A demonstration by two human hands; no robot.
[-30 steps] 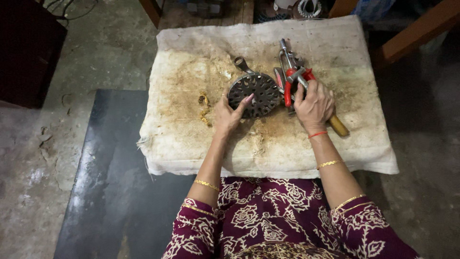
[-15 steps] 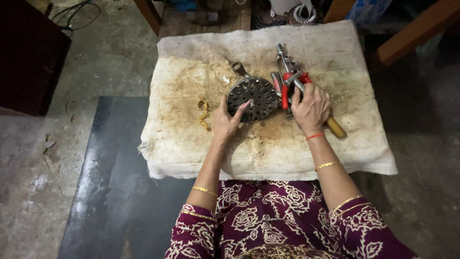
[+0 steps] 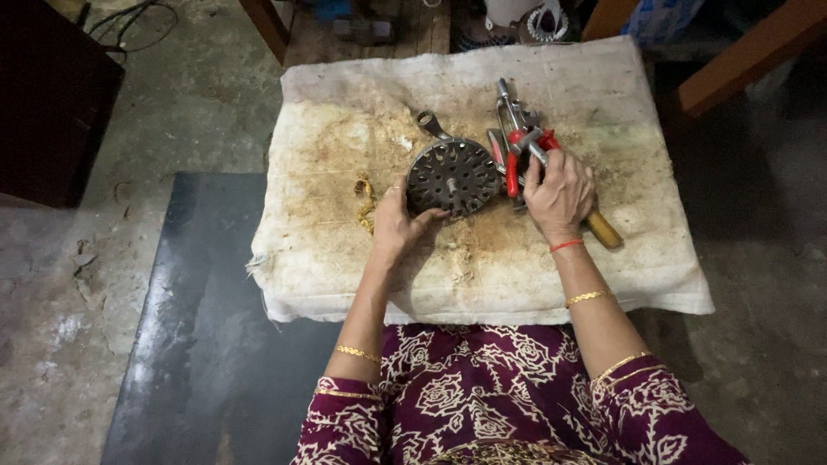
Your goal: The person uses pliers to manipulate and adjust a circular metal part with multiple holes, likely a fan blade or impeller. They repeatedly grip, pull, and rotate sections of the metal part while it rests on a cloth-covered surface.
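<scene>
A round dark metal part (image 3: 454,176) with holes and a centre shaft lies on a stained white cloth (image 3: 345,258). My left hand (image 3: 398,224) rests against its lower left edge, thumb touching the rim. My right hand (image 3: 560,196) lies over a pile of tools to the right of the disc: red-handled pliers (image 3: 519,148), a metal tool (image 3: 508,102) and a wooden-handled tool (image 3: 602,230) that sticks out below my palm. Whether my fingers close around a tool is hidden. A spanner (image 3: 429,124) lies partly under the disc's top edge.
A small yellowish scrap (image 3: 364,190) lies on the cloth left of the disc. A dark mat (image 3: 198,327) covers the floor at left. Wooden legs (image 3: 269,26) and clutter stand beyond the cloth's far edge. A dark box (image 3: 47,103) is at far left.
My hands stay on the disc and the tools. The view has shifted slightly, nothing on the cloth has visibly moved.
</scene>
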